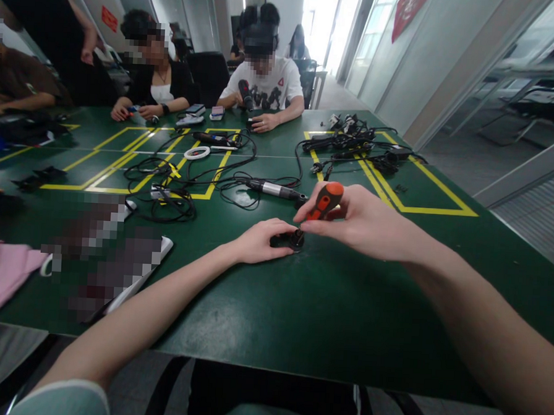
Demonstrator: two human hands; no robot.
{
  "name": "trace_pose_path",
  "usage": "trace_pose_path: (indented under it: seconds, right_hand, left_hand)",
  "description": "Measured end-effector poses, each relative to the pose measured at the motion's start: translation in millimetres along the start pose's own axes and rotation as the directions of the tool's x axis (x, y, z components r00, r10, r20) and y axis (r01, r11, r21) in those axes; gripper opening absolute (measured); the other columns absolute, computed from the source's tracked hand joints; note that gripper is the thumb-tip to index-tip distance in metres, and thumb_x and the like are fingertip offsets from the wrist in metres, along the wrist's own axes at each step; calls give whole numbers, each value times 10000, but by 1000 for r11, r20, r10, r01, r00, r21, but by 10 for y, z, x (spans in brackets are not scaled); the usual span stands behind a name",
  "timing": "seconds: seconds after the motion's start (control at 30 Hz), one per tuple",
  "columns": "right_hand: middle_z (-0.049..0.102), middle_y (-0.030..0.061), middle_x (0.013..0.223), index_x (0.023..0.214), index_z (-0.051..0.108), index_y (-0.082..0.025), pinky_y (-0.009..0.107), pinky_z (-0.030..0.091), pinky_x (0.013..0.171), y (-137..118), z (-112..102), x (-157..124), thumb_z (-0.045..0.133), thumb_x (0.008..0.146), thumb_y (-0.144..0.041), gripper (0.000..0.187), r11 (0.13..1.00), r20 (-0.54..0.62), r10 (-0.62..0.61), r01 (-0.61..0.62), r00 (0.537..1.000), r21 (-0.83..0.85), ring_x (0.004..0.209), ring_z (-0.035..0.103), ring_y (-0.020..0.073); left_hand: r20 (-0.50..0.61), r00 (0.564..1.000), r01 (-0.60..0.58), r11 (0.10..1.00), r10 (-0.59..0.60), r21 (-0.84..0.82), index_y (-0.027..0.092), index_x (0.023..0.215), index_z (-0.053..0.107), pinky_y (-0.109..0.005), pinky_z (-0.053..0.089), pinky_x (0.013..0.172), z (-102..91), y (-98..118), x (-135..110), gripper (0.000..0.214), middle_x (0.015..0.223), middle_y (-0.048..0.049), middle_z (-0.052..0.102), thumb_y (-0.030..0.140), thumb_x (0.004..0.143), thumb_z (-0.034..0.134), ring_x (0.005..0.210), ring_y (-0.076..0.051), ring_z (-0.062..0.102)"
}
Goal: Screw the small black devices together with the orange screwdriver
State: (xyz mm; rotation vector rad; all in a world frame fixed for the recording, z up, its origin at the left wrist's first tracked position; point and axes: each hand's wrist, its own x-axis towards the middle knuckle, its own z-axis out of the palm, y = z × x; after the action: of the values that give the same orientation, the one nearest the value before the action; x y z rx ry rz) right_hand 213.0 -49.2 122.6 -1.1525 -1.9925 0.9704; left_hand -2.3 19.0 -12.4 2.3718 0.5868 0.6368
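My right hand [357, 221] is closed around the orange and grey handle of a screwdriver [326, 199], which leans with its tip down and to the left. That tip meets a small black part [294, 240] on the green table; the exact contact is too small to make out. Fingers and thumb of my left hand [263, 241] pinch the black part from its left side and rest on the tabletop. What kind of part it is does not show. Just behind my hands lies a silver and black cylindrical tool [275, 190] with a black cable.
Tangled black cables [166, 195] and a white ring [197, 152] lie beyond my left hand. A heap of black cables and plugs [355, 140] sits at the far right. Two flat dark devices [125, 267] are at left. Across the table, a person [265, 83] holds a power tool.
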Motion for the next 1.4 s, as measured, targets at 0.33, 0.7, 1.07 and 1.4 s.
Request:
trace_pose_path:
  seconds: [0.33, 0.7, 1.07, 1.4]
  right_hand:
    - [745, 30, 989, 1511, 492, -284, 389, 616, 843, 98, -14, -38, 691, 852, -195, 694, 948, -163, -261, 221, 952, -227, 902, 750, 244]
    - [734, 76, 1051, 1372, 706, -269, 417, 589, 829, 26, -1, -30, 694, 955, -250, 418, 805, -307, -486, 282, 818, -521, 879, 685, 239]
    - [739, 76, 998, 1063, 796, -270, 405, 574, 808, 13, 70, -19, 671, 988, -293, 148, 796, -368, -536, 310, 759, -520, 901, 692, 240]
    - [691, 44, 829, 928, 629, -253, 363, 574, 662, 134, 290, 23, 488, 1016, -331, 184, 905, -488, -381, 425, 785, -23, 744, 698, 208]
  left_hand:
    - [-11, 1000, 15, 1000, -15, -3, 177, 1314, 719, -414, 562, 1054, 14, -3, -1, 413, 1253, -125, 773, 288, 922, 790, 1157, -255, 713]
    - [-16, 1000, 0, 1000, 0, 0, 163, 1298, 722, -408, 553, 1065, 7, 13, 1, 394, 1256, -130, 771, 269, 924, 787, 1169, -259, 706]
    - [-23, 1000, 6, 1000, -5, 8, 176, 1301, 718, -400, 560, 1047, 17, 9, -1, 400, 1250, -120, 770, 281, 922, 795, 1152, -253, 710]
    - [-17, 1000, 17, 1000, -17, 10, 181, 1318, 714, -423, 564, 1052, 13, -1, -6, 416, 1259, -126, 770, 297, 925, 789, 1151, -257, 711]
